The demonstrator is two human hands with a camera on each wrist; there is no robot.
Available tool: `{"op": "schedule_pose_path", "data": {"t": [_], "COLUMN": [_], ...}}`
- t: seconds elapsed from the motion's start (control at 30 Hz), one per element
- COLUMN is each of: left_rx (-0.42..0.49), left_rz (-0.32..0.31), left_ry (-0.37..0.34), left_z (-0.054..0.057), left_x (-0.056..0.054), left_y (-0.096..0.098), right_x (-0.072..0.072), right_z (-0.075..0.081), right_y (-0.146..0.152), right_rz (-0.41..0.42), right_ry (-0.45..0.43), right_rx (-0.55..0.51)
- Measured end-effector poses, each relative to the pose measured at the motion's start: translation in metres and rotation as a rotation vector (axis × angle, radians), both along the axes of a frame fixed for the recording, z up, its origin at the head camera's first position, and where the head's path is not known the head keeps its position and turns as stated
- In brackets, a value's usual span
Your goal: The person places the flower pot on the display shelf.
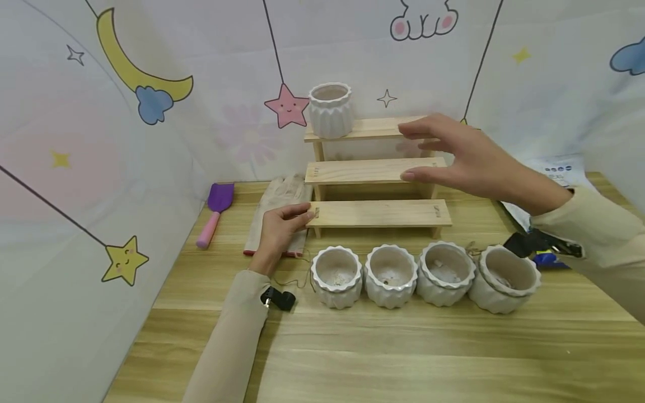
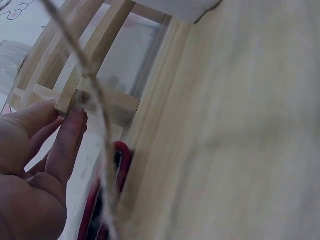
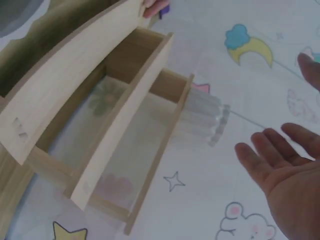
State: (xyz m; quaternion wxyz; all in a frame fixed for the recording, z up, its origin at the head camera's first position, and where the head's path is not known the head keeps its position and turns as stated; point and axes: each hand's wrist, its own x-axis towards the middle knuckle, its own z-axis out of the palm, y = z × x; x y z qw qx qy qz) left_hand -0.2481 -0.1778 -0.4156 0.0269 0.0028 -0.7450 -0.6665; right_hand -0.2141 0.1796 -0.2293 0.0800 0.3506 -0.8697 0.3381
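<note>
A three-tier wooden shelf [image 1: 378, 214] stands against the back cloth. My left hand [image 1: 283, 228] pinches the left end of its lowest board between thumb and fingers, as the left wrist view also shows. One white fluted pot [image 1: 331, 115] sits at the left end of the top board. My right hand [image 1: 458, 154] is raised in front of the shelf's right side, thumb and fingers spread with nothing between them. In the right wrist view the palm [image 3: 295, 195] faces up with bare fingers. Several more white pots [image 1: 391, 277] line up in front of the shelf.
Left of the shelf lie a pale glove [image 1: 272, 201] with a red cuff and a purple shovel [image 1: 215, 215] with a pink handle. A white printed bag [image 1: 559, 168] lies behind my right forearm. Thin twine [image 1: 294, 280] trails beside the leftmost front pot.
</note>
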Motion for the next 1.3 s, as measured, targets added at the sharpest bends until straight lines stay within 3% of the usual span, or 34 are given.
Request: {"op": "schedule_pose_path", "data": {"t": [0.3,0.5,0.67,0.97,1.17,1.3], "left_rx": [0.008,0.014,0.018,0.015,0.006,0.015], "left_rz": [-0.002,-0.004,-0.003,-0.003,-0.003,-0.003], "left_ry": [0.004,0.006,0.003,0.005,0.005,0.004], "left_z": [0.0,0.001,0.0,0.0,0.001,0.0], "left_x": [0.001,0.002,0.001,0.0,0.001,0.001], "left_y": [0.001,0.0,0.0,0.0,0.0,0.0], "right_x": [0.026,0.036,0.041,0.047,0.052,0.055], "right_z": [-0.016,-0.029,-0.04,-0.064,-0.081,-0.092], "right_y": [0.041,0.067,0.086,0.111,0.126,0.136], "right_rz": [-0.08,-0.153,-0.203,-0.213,-0.241,-0.205], "right_ry": [-0.085,-0.177,-0.202,-0.243,-0.267,-0.29], "right_rx": [-0.03,-0.063,-0.053,-0.05,0.009,0.023]}}
